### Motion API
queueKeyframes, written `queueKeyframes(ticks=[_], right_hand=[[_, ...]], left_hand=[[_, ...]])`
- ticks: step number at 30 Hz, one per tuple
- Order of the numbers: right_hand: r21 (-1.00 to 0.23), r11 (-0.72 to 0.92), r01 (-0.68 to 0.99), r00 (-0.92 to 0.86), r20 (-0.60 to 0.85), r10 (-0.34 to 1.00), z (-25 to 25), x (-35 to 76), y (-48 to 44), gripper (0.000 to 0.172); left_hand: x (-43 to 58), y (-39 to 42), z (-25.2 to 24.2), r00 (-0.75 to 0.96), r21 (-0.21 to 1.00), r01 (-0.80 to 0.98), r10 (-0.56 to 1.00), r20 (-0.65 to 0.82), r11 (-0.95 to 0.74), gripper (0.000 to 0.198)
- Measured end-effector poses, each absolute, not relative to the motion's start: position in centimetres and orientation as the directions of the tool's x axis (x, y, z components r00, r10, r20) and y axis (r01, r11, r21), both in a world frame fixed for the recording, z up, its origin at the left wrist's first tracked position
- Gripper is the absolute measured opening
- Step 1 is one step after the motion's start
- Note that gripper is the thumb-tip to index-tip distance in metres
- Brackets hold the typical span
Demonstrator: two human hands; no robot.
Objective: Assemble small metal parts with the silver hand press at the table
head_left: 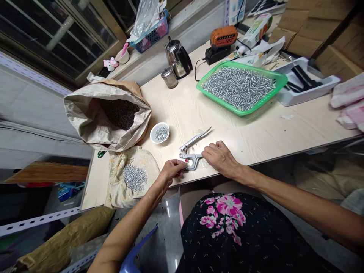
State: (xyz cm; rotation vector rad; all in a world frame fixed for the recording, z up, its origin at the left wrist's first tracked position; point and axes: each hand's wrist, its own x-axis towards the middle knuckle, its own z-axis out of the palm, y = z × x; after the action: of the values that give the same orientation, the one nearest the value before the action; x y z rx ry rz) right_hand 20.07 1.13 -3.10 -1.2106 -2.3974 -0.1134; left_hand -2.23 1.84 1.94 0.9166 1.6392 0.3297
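Silver hand-press pliers (194, 160) with a spring and a small red part between the jaws lie at the table's front edge, their upper handle raised. My right hand (218, 156) is closed around the end of the lower handle. At the jaw, my left hand (173, 168) has its fingers pinched together beside the red part; whatever they hold is too small to make out. Beyond the pliers stands a white bowl (152, 135) with small metal pins. More pins (134, 178) are heaped on a patterned cloth (152, 161) to the left.
A green basket (241, 113) full of metal pins stands at the back right, next to a grey tray (301, 99) with black items. An open sack (85, 110) of dark small pieces sits at the left. Behind are a kettle (176, 57), a metal canister (169, 77) and an orange battery (223, 36).
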Motion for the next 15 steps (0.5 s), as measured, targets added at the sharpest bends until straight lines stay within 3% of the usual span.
queueKeyframes(ticks=[9,15], right_hand=[[-0.151,0.630,0.762,-0.546,0.375,0.749,-3.0,20.2,1.5,0.021],[-0.131,0.652,0.747,-0.576,0.362,0.733,-2.9,20.3,1.6,0.019]], left_hand=[[-2.4,2.2,2.3,0.024,0.618,0.408,0.669,-0.743,0.672,0.032],[-2.6,3.6,3.1,0.101,0.520,0.513,0.553,-0.827,0.683,0.036]])
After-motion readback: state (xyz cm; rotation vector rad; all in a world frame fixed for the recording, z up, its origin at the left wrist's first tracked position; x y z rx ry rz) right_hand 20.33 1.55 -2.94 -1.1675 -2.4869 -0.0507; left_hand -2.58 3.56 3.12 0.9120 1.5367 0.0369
